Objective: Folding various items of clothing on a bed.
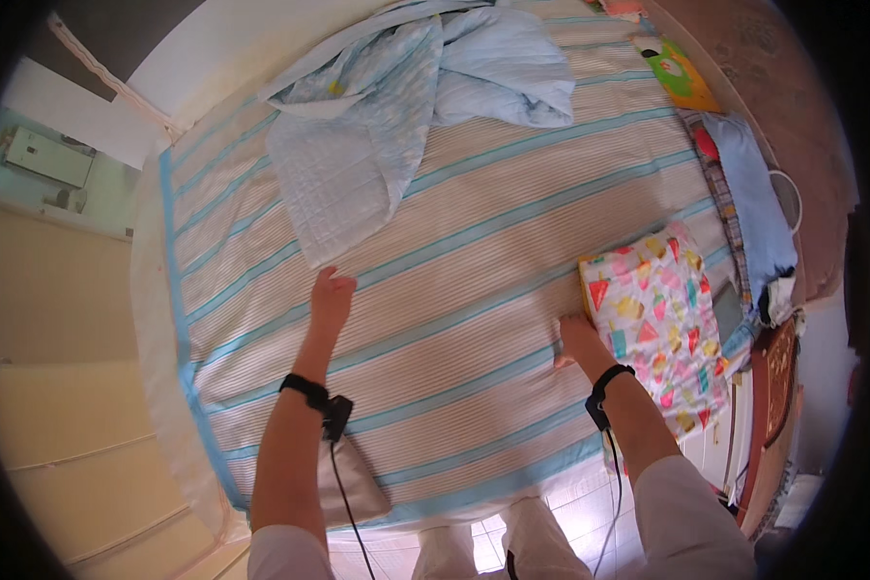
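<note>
My left hand [331, 301] is over the bed sheet [464, 283], which has beige stripes and blue bands. Its fingers are bent and a little apart, with nothing seen in them. Just above its fingertips lies the lower corner of a pale blue quilt [333, 188], bunched and folded towards the far side. My right hand [578, 337] is low over the sheet, against the left edge of a pillow [652, 319] printed with coloured fruit and ice-cream shapes. The thumb points away from the other fingers, which are partly hidden, so its hold on the sheet is unclear.
Folded blue cloth [750, 196] lies along the right edge, below a green and yellow printed item [674, 72]. A carved wooden panel [776, 384] stands at lower right. A beige cushion-like item [351, 482] lies under my left forearm. Cables hang from both wrist straps.
</note>
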{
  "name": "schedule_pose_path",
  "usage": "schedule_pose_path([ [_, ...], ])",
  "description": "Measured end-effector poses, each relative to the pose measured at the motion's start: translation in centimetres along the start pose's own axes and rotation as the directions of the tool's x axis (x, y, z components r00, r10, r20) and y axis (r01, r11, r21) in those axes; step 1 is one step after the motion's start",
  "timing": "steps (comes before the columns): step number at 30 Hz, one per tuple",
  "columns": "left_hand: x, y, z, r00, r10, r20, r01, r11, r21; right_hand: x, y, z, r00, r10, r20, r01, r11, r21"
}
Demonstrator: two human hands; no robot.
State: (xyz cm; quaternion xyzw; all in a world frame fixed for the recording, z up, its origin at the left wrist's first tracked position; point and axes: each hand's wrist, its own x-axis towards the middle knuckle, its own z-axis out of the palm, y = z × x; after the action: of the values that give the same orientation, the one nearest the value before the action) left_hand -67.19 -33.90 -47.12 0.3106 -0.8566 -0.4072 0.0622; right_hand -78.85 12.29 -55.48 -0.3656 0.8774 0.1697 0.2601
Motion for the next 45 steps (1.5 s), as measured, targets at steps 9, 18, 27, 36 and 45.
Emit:
schedule_pose_path([
  [9, 8.3, 3.0, 11.2, 0.975, 0.156, -0.160, -0.129, 0.977, 0.170, 1.3, -0.8, -1.2, 0.972, -0.056, 0.229, 0.056, 0.998, 0.010],
  [18, 15.6, 3.9, 14.7, 0.985, 0.085, -0.149, -0.052, 0.975, 0.215, 1.1, -0.8, -1.3, 0.965, -0.041, 0.258, 0.046, 0.999, -0.015],
  [27, 11.8, 21.5, 2.9, 0.966, -0.106, -0.236, -0.018, 0.882, -0.471, 1.1, -1.6, -2.8, 0.942, -0.033, 0.335, 0.048, 0.998, -0.037],
  [36, -11.4, 30.8, -10.3, 0.929, 0.310, 0.201, -0.281, 0.946, -0.160, 0.0, -1.9, 1.2, 0.984, 0.173, 0.042, -0.172, 0.985, -0.035],
  [45, -39.3, 11.6, -13.6, 0.453, -0.159, 0.877, 0.550, 0.824, -0.135, -9.1, -5.9, -4.4, 0.863, -0.161, 0.479, -0.435, -0.718, 0.543],
])
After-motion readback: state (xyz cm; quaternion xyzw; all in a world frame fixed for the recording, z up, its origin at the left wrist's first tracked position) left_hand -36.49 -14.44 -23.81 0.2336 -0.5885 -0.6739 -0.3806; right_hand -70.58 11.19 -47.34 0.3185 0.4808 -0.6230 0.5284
